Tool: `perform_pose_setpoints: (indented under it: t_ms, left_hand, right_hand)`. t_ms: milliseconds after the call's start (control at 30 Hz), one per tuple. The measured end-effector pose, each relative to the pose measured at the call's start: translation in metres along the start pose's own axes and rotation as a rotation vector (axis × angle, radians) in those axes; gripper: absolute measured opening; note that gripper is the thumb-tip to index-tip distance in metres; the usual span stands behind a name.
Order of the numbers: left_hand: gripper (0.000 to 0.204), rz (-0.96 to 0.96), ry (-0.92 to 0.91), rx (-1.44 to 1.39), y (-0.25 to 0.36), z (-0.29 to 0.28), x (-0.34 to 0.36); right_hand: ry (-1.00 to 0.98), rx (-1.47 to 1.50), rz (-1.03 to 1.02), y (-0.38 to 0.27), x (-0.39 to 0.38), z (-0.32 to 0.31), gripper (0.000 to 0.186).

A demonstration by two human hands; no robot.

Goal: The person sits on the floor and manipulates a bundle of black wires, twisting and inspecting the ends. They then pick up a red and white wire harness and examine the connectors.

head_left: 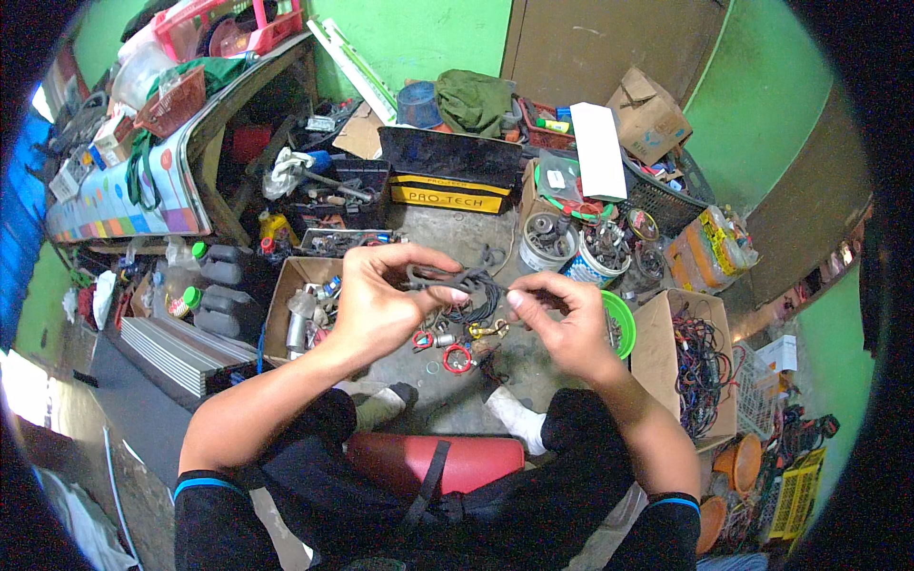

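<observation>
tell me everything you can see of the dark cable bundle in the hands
The thin, dark grey cable bundle looks plastic-coated, gathered in loose, overlapping loops. Held above the grey floor, it lies between the bare left hand's thumb and fingers and reaches the right hand's fingertips. Its ends are unclear.

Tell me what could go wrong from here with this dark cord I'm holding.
The dark cord hangs in loose loops between your left hand and right hand, so it could tangle if pulled.
Small parts lie loose on the floor below, including a red ring; your right foot is nearby and might scatter them.
</observation>
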State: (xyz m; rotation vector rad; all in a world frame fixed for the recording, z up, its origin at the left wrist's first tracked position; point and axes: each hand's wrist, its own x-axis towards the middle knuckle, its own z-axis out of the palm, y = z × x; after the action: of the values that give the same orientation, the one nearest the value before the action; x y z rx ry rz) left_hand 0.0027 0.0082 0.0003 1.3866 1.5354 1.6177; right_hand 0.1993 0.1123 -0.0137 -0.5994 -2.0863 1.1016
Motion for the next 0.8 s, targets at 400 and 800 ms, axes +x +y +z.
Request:
perform_pose_setpoints:
  t_ms: [400,800]
  left_hand:
    - [0.020,-0.016,-0.115,-0.001,0.005,0.010,-0.007]
    - [0.031,-0.083,-0.151,-0.209,0.004,0.009,-0.006]
  right_hand:
    - [-0.002,-0.068,-0.084,-0.009,-0.003,0.009,0.012]
    - [-0.011,-0.016,-0.145,-0.007,-0.004,0.010,0.012]
